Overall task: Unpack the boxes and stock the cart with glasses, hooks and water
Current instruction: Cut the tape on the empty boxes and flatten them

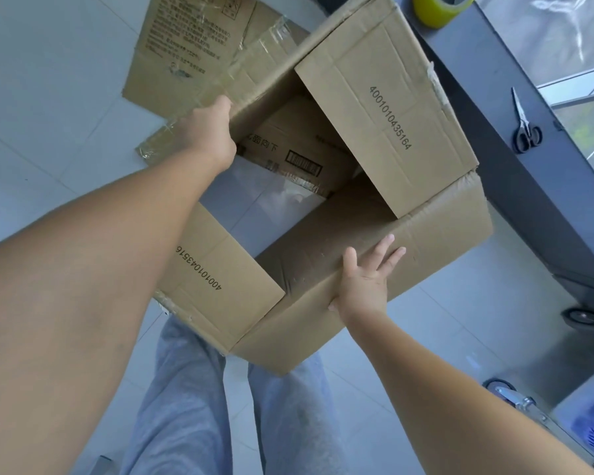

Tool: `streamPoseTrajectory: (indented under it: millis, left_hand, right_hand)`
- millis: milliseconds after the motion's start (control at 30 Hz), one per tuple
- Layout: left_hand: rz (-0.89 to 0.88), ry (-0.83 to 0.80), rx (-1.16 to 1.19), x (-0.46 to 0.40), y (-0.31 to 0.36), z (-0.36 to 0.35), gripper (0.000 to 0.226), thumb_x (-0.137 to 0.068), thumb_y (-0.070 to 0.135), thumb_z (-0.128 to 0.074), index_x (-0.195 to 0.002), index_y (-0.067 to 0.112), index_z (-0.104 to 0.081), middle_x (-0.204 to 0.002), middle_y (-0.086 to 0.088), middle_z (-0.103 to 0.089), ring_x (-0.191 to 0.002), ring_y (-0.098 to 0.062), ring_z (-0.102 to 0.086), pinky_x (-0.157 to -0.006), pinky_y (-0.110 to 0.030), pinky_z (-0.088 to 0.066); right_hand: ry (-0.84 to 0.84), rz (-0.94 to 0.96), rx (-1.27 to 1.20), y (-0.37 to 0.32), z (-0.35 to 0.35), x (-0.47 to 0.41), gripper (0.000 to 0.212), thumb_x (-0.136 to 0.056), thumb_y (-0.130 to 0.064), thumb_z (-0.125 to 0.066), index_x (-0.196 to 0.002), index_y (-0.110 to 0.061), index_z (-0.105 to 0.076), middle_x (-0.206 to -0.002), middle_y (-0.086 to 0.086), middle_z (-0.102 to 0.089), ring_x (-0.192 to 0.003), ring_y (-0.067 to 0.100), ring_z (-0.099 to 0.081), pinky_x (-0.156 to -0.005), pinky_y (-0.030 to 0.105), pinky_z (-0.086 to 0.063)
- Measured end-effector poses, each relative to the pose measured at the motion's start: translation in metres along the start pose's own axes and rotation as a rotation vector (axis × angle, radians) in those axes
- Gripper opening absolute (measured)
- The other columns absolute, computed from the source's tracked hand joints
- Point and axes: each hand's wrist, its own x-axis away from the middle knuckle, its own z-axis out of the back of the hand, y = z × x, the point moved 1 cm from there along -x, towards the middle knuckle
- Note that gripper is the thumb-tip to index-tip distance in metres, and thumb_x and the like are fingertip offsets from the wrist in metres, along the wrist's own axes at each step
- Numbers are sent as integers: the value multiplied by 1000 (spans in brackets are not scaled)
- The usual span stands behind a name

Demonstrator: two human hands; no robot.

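From the head camera, the person is holding a big open cardboard box (340, 214) up off the floor, over their legs. The left hand (208, 133) is gripping the far-left top edge, fingers curled over the rim and out of sight inside. The right hand (366, 279) is pressing flat against the near-right wall, fingers spread, thumb hooked at the lower edge.

The box looks empty to me; you can see floor tiles straight through the bottom. A flattened box (186, 53) is lying on the floor just beyond it. The dark cart (535, 186) is standing to the right, with scissors (525, 125) and a roll of yellow-green tape (436, 8) on top.

I'd guess this one's getting collapsed or set aside. Best bet: keep both sides squeezed evenly so it doesn't twist, and swing it clear of the cart.
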Motion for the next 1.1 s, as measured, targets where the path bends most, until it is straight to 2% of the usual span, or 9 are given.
streamPoseTrajectory:
  millis: [133,233,367,433,500,633,733,967,1100]
  left_hand:
    - [0,30,43,4,-1,-1,58,-88,-8,-42,-141,13,-30,-125,-23,-51,-114,-41,-47,-85,-44,-41]
    - [-4,26,19,15,-2,2,77,-91,6,-52,-151,14,-4,-158,-11,-8,-145,-30,-10,-115,-48,-16]
    - [-58,78,-47,49,3,6,82,-91,13,-51,-150,9,5,-158,-10,10,-146,-26,7,-116,-46,-4]
    - [-165,66,-91,72,8,-2,78,-90,12,-50,-150,9,0,-158,-10,6,-146,-26,6,-116,-45,-2]
    - [-268,-33,-141,92,13,-14,69,-92,14,-47,-150,11,-10,-158,-8,-5,-146,-24,1,-117,-44,-2]
    - [-380,-407,-399,113,5,-44,42,-100,23,-34,-141,14,-34,-147,-7,-36,-142,-24,-19,-115,-49,-8]
    - [-392,-607,-703,116,-14,-56,49,-103,38,-23,-145,14,-29,-150,-7,-34,-144,-27,-14,-113,-55,-3]
    - [-347,-411,-675,129,-11,-36,49,-101,45,-21,-119,20,-58,-120,-3,-60,-119,-22,-44,-108,-50,-15]
    - [-197,-263,-596,155,-17,-8,26,-93,27,-46,-115,19,-57,-114,-1,-60,-113,-21,-47,-109,-46,-18]
  right_hand:
    - [16,37,-22,6,-7,-3,75,-71,-13,-77,-125,-22,-26,-131,19,49,-131,53,30,-86,36,-49]
    - [-32,-20,66,7,1,8,82,-76,-9,-72,-134,-29,-17,-136,19,46,-135,52,23,-87,35,-48]
    - [-109,-50,177,2,42,14,63,-87,-14,-55,-138,-20,-20,-152,20,7,-131,48,-29,-65,31,-46]
    - [-51,-44,137,-5,72,11,53,-89,-26,-52,-135,-14,-27,-141,17,-24,-114,39,-48,-66,32,-41]
    - [144,-18,17,-13,100,1,50,-89,-34,-56,-126,-10,-32,-126,12,-36,-110,33,-47,-67,34,-37]
    - [358,24,39,-24,134,-32,92,-80,-45,-68,-144,-11,-12,-139,13,-26,-123,31,-32,-82,40,-42]
    - [385,52,214,-29,136,-53,111,-77,-41,-73,-148,-9,6,-145,12,-18,-128,30,-27,-91,42,-40]
    - [411,96,206,-15,137,-51,96,-82,-11,-65,-148,-12,5,-145,13,-17,-126,33,-27,-83,40,-44]
    - [411,106,103,-5,159,-18,77,-87,-5,-53,-148,-15,-6,-140,17,-29,-121,37,-35,-84,43,-45]
